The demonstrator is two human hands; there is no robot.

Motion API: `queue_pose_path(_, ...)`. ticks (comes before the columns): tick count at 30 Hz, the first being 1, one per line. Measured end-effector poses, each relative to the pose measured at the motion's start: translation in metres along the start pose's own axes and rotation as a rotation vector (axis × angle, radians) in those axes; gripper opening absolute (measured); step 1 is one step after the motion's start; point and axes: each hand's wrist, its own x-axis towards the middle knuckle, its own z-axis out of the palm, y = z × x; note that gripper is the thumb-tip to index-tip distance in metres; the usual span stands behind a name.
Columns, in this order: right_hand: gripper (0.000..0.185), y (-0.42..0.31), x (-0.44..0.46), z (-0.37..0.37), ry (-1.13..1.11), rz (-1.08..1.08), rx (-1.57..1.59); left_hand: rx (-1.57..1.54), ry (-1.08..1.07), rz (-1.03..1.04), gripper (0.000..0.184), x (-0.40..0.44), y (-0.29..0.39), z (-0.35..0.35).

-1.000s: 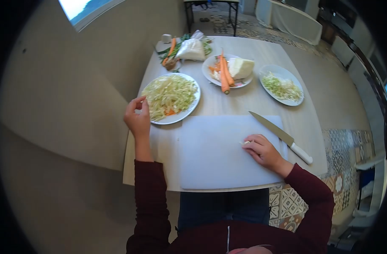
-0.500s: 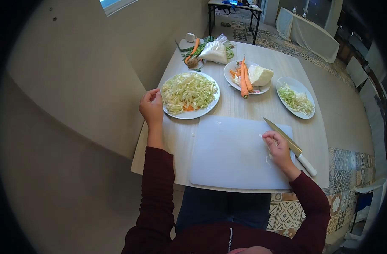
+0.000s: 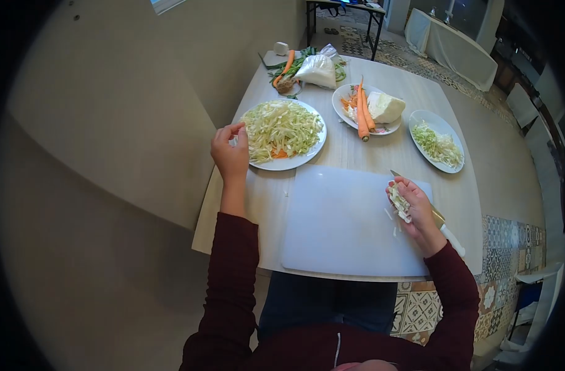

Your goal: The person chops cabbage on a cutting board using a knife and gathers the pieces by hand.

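My left hand (image 3: 231, 151) is at the left rim of a white plate (image 3: 283, 166) heaped with shredded cabbage (image 3: 283, 127); its thumb and fingertips come together, and what they pinch is too small to name. Shredded cabbage pieces (image 3: 400, 203) lie in my right hand (image 3: 418, 210), palm partly turned up, over the right side of the white cutting board (image 3: 344, 229). Behind that hand lies a knife (image 3: 452, 239), partly covered by it. A few shreds lie on the board below the fingers.
A plate (image 3: 390, 130) bears two carrots (image 3: 362, 114) and a cabbage chunk (image 3: 386, 107). An oval plate (image 3: 455, 166) with shredded cabbage stands at the right. At the far left are a plastic bag (image 3: 318, 70), greens and a carrot. A wall (image 3: 140, 93) borders the left side.
My right hand has lifted from the board and turned, so cabbage shreds now show in it. My left hand stays by the plate's rim. The camera view has shifted.
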Motion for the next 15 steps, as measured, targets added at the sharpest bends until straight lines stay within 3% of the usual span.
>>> queue_pose_path(4, 0.024, -0.020, 0.017, 0.040, -0.066, 0.012, -0.006, -0.138, 0.076, 0.000, 0.022, 0.001, -0.009, 0.003)
queue_pose_path(5, 0.025, -0.027, 0.024, 0.058, -0.091, -0.008, -0.028, -0.167, 0.026, -0.038, 0.031, 0.001, -0.011, 0.002)
queue_pose_path(11, 0.027, -0.026, 0.099, 0.177, -0.299, -0.189, -0.162, -0.159, 0.060, -0.061, 0.038, 0.000, -0.024, 0.013)
queue_pose_path(13, 0.021, -0.005, 0.142, 0.203, -0.354, -0.534, -0.460, -0.173, 0.023, 0.023, 0.038, -0.001, -0.025, 0.019)
queue_pose_path(15, 0.019, 0.006, 0.161, 0.231, -0.353, -0.685, -0.687, -0.046, -0.095, 0.119, 0.045, -0.005, -0.038, 0.024)
